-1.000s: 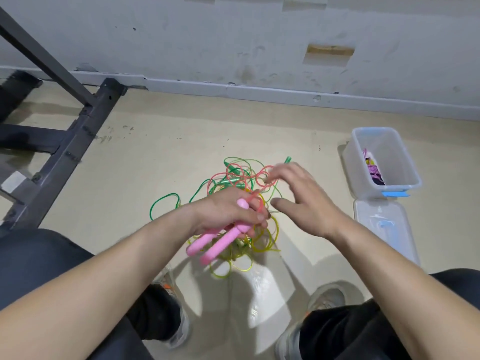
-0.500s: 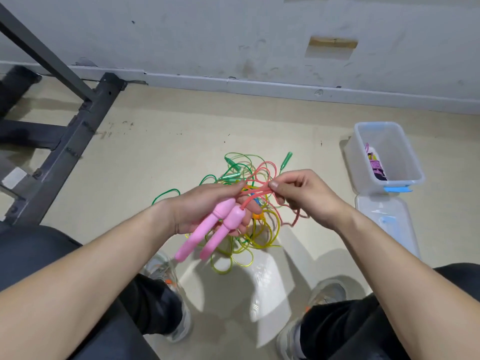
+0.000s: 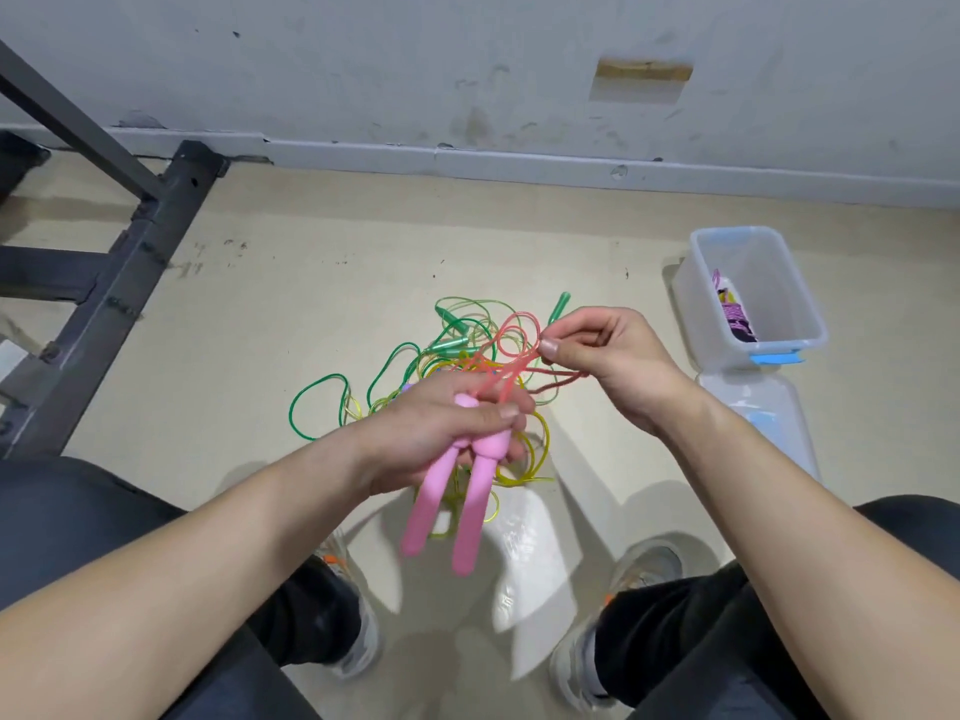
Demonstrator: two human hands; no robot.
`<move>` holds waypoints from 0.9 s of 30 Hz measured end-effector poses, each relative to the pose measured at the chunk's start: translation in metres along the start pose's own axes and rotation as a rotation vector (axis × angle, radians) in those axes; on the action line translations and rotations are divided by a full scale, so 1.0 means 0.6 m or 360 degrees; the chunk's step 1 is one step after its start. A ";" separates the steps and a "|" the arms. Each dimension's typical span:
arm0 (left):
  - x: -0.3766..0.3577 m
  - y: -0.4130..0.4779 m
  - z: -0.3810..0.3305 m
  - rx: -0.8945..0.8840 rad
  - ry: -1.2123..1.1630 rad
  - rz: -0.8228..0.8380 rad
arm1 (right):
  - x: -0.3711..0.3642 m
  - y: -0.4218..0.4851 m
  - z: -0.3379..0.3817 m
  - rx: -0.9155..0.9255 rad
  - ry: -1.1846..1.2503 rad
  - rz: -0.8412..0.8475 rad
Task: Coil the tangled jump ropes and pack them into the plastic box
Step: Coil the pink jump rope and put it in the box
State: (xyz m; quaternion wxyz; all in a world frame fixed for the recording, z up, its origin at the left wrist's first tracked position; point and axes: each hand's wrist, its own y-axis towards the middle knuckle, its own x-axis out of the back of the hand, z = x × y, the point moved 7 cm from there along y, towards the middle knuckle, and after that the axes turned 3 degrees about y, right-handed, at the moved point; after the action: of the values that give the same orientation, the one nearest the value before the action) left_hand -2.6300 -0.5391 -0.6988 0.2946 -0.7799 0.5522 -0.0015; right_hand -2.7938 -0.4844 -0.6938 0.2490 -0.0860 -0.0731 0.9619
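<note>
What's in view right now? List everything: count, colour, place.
pink handles: 2, pink, in the left hand
pink cord: 1, pink-red, looped between the hands
green rope: count unclear, green, tangled floor pile
yellow rope: count unclear, yellow, same pile
plastic box: 1, clear, blue latch, floor right, open
purple rope: 1, purple, inside the box
lid: 1, clear, floor beside the box
metal frame: 1, dark grey, left
shoes: 2, grey, bottom
left hand: grips the handles
right hand: pinches the cord

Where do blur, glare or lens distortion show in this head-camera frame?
Head view: the pink handles in the left hand are smeared by motion; bright patches glare off the floor between the shoes; the baseboard bows from the wide lens; the plastic box looks sharp.
</note>
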 end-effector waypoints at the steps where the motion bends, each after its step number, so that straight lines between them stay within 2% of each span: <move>1: 0.010 0.002 -0.010 -0.0051 0.0007 -0.0107 | 0.001 -0.003 -0.007 0.0002 -0.0095 -0.0062; 4: 0.051 0.013 -0.018 -0.0073 0.0059 -0.0443 | -0.015 -0.022 -0.045 -0.0018 -0.0489 -0.0168; 7: 0.085 0.022 0.012 0.0078 0.0112 -0.0719 | -0.055 -0.042 -0.074 0.0017 -0.1042 -0.0055; 9: 0.104 0.025 0.027 0.0158 0.0301 -0.0840 | -0.078 -0.057 -0.079 0.0030 -0.1529 0.0032; 11: 0.122 0.029 0.028 0.0224 0.0650 -0.0889 | -0.083 -0.062 -0.076 0.0034 -0.1808 0.0018; 12: 0.127 0.028 0.023 0.0241 0.0763 -0.0891 | -0.081 -0.064 -0.074 0.0040 -0.1844 -0.0001; 13: 0.128 0.028 0.022 0.0261 0.0711 -0.0872 | -0.078 -0.065 -0.075 0.0033 -0.1837 -0.0014; 17: 0.109 0.030 0.025 0.0281 0.0161 -0.0760 | -0.065 -0.057 -0.096 -0.0100 -0.1503 -0.0017; 19: 0.110 0.030 0.026 0.0212 0.0103 -0.0880 | -0.077 -0.057 -0.102 -0.0056 -0.1381 0.0026; 23: 0.130 0.031 0.031 0.0034 0.0018 -0.1286 | -0.116 -0.069 -0.099 -0.0011 -0.1262 0.0239; 25: 0.130 0.030 0.032 -0.0022 -0.0061 -0.1384 | -0.130 -0.071 -0.096 0.0008 -0.1396 0.0316; 27: 0.125 0.029 0.033 -0.0047 -0.0115 -0.1464 | -0.132 -0.068 -0.092 0.0058 -0.1737 0.0309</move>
State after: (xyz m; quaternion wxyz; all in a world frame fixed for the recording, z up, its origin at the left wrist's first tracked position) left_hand -2.6091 -0.5983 -0.7471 0.2714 -0.9476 0.1381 -0.0970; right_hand -2.6951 -0.4827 -0.7297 0.0868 0.4228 -0.1667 0.8865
